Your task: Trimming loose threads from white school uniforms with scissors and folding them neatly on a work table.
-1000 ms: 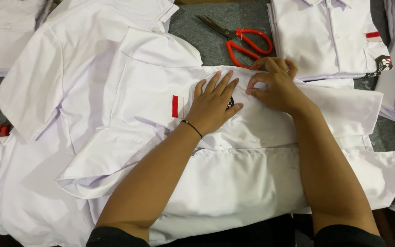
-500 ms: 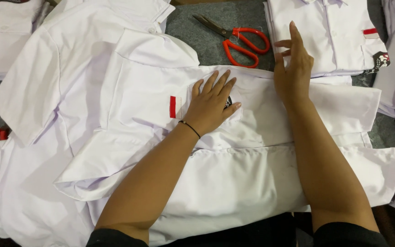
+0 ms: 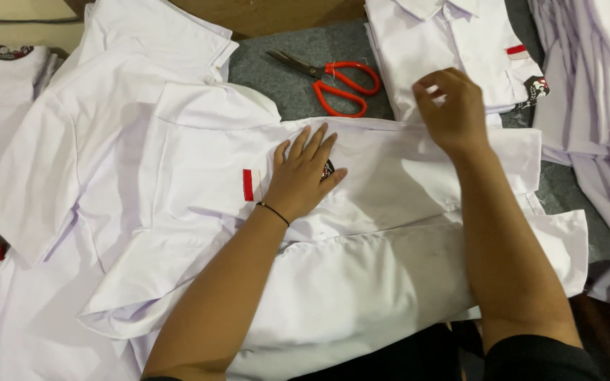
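Observation:
A white short-sleeved shirt (image 3: 390, 268) lies spread in front of me, with a small red and white patch (image 3: 249, 185) on it. My left hand (image 3: 303, 176) presses flat on the shirt beside that patch, fingers apart, partly covering a dark badge. My right hand (image 3: 452, 111) hovers above the shirt's far edge, fingers curled loosely, with nothing visible in it. It sits close to a folded white shirt (image 3: 453, 49) at the back right.
Red-handled scissors (image 3: 337, 79) lie on the grey felt surface (image 3: 298, 56) behind the shirt. More white shirts are spread at the left (image 3: 93, 141), stacked far left (image 3: 1, 99) and piled at the right edge (image 3: 594, 92).
My right hand lifted off the shirt, rose with fingers straight, then curled and moved right towards the folded shirt. My left hand stayed pressed in place.

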